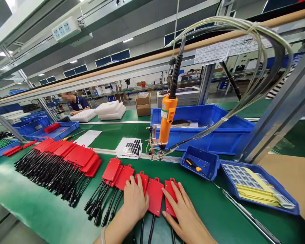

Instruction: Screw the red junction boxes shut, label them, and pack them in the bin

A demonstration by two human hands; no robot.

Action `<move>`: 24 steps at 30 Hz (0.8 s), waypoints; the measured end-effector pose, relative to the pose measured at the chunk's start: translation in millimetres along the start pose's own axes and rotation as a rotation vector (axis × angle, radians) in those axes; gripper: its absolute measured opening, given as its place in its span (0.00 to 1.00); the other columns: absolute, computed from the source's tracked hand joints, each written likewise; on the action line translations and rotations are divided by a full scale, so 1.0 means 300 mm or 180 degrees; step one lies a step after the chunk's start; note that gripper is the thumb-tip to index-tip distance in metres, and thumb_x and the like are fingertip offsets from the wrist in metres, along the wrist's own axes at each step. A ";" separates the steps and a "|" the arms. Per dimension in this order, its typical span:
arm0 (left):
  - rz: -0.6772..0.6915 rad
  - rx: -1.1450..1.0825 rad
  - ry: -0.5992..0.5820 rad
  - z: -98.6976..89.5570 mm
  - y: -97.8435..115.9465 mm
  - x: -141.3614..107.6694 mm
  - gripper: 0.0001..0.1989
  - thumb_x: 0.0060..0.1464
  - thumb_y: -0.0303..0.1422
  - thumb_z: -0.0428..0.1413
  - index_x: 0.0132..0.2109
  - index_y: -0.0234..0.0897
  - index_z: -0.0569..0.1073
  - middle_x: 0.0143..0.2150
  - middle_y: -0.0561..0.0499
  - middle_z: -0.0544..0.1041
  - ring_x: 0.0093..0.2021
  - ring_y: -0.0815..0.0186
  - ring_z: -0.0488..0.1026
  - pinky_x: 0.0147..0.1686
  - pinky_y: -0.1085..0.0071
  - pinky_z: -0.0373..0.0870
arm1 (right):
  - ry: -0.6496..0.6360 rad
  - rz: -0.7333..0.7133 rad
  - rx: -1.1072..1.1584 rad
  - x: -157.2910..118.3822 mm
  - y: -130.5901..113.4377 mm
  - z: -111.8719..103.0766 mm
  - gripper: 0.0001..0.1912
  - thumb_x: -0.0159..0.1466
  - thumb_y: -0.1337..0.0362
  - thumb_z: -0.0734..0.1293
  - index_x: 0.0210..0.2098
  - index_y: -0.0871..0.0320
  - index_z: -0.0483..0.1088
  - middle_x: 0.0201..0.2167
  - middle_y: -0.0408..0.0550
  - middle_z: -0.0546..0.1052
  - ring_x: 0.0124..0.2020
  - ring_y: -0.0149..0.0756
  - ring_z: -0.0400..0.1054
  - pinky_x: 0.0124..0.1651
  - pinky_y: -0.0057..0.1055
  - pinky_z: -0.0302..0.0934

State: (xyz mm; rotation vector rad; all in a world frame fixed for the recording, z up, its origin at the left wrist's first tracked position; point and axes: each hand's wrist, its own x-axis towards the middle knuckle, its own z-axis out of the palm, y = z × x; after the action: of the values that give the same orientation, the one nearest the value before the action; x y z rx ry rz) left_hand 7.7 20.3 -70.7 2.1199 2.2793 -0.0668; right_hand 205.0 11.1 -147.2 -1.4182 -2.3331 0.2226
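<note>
Several flat red plastic cases with black cables lie along the green bench in front of me. My left hand (136, 197) grips a red case (143, 177), fingers over its face and thumb at its right edge; part of it is hidden. Between my hands lies another red case (155, 198), its screws and top loop showing. My right hand (184, 211) is spread over the rightmost red case (168, 198), thumb apart, fingertips across its surface. Left of my left hand, a red case (124, 177) rests beside a small stack of red cases (112, 170).
A long row of red cases (78, 156) lies at left, black cables (53, 178) forward. An orange electric screwdriver (167, 118) hangs above the bench. Behind stands a large blue bin (205, 140). At right are a small blue tray (210, 166), a label tray (293, 207) and a metal rail (249, 215).
</note>
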 end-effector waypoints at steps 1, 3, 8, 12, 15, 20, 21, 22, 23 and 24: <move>-0.0044 0.0059 0.0041 0.027 0.020 0.000 0.33 0.59 0.41 0.51 0.66 0.27 0.59 0.59 0.28 0.64 0.52 0.41 0.66 0.48 0.50 0.65 | 0.0006 -0.0029 -0.0023 0.000 0.000 0.006 0.31 0.68 0.52 0.58 0.68 0.53 0.55 0.72 0.55 0.40 0.70 0.58 0.27 0.65 0.58 0.48; -0.0037 0.0053 0.0123 0.064 0.034 -0.002 0.35 0.61 0.46 0.49 0.67 0.26 0.58 0.60 0.27 0.64 0.55 0.39 0.64 0.49 0.49 0.65 | 0.0038 -0.0113 -0.0027 -0.002 0.005 0.014 0.30 0.69 0.54 0.56 0.69 0.53 0.53 0.72 0.52 0.40 0.70 0.56 0.28 0.65 0.56 0.49; 0.0350 -0.0196 0.0068 0.038 -0.079 -0.007 0.34 0.61 0.48 0.50 0.68 0.32 0.58 0.62 0.33 0.63 0.58 0.43 0.62 0.55 0.53 0.63 | 0.0144 -0.0285 -0.0008 -0.006 0.027 0.022 0.32 0.69 0.51 0.57 0.68 0.54 0.53 0.72 0.52 0.39 0.70 0.58 0.32 0.64 0.57 0.52; 0.0316 -0.0022 0.0473 -0.007 -0.229 0.005 0.28 0.61 0.35 0.52 0.67 0.36 0.59 0.63 0.37 0.63 0.60 0.48 0.60 0.57 0.54 0.59 | 0.0202 -0.0323 0.0047 -0.006 0.029 0.019 0.33 0.68 0.50 0.59 0.69 0.55 0.51 0.72 0.54 0.39 0.70 0.60 0.33 0.63 0.58 0.53; 0.0300 0.0198 0.0459 0.018 -0.293 0.005 0.25 0.59 0.32 0.54 0.64 0.40 0.64 0.58 0.41 0.68 0.56 0.50 0.64 0.54 0.54 0.62 | 0.0210 -0.0332 0.0064 -0.009 0.027 0.016 0.33 0.69 0.51 0.59 0.69 0.54 0.50 0.72 0.53 0.39 0.70 0.59 0.33 0.64 0.58 0.52; 0.0568 0.0820 0.0581 0.137 -0.300 0.003 0.29 0.57 0.20 0.47 0.65 0.36 0.63 0.63 0.38 0.66 0.62 0.50 0.63 0.60 0.47 0.57 | 0.0247 -0.0363 -0.0008 -0.011 0.034 0.017 0.33 0.68 0.51 0.59 0.69 0.54 0.51 0.71 0.52 0.41 0.70 0.59 0.35 0.63 0.58 0.54; 0.0610 0.0968 0.0637 0.162 -0.298 0.006 0.30 0.56 0.18 0.46 0.65 0.34 0.63 0.64 0.37 0.65 0.62 0.51 0.63 0.61 0.48 0.57 | 0.0274 -0.0382 -0.0026 -0.009 0.036 0.018 0.33 0.68 0.51 0.59 0.69 0.54 0.51 0.71 0.53 0.41 0.70 0.59 0.36 0.62 0.58 0.55; 0.0660 0.1104 0.0686 0.186 -0.297 0.010 0.30 0.54 0.16 0.45 0.64 0.32 0.63 0.63 0.36 0.66 0.62 0.52 0.65 0.61 0.49 0.58 | 0.0306 -0.0403 -0.0045 -0.008 0.037 0.018 0.33 0.68 0.51 0.59 0.69 0.55 0.52 0.71 0.53 0.42 0.70 0.60 0.37 0.62 0.59 0.56; 0.0716 0.1218 0.0725 0.208 -0.296 0.013 0.30 0.53 0.16 0.45 0.63 0.30 0.64 0.62 0.35 0.67 0.60 0.53 0.68 0.61 0.52 0.60 | 0.0331 -0.0422 -0.0065 -0.006 0.038 0.018 0.33 0.68 0.51 0.59 0.68 0.55 0.53 0.71 0.53 0.42 0.69 0.60 0.37 0.61 0.59 0.56; 0.0777 0.1305 0.0762 0.228 -0.295 0.013 0.30 0.52 0.16 0.46 0.62 0.28 0.66 0.60 0.35 0.69 0.58 0.55 0.70 0.59 0.55 0.63 | 0.0354 -0.0440 -0.0091 -0.004 0.038 0.019 0.33 0.68 0.51 0.60 0.68 0.56 0.54 0.71 0.53 0.43 0.69 0.61 0.38 0.61 0.58 0.57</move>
State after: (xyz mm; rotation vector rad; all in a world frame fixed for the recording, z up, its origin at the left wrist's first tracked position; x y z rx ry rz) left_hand -81.3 14.3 -138.1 2.7322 2.2624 -0.3161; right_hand 212.5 15.7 -156.4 -1.2426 -2.3390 0.0696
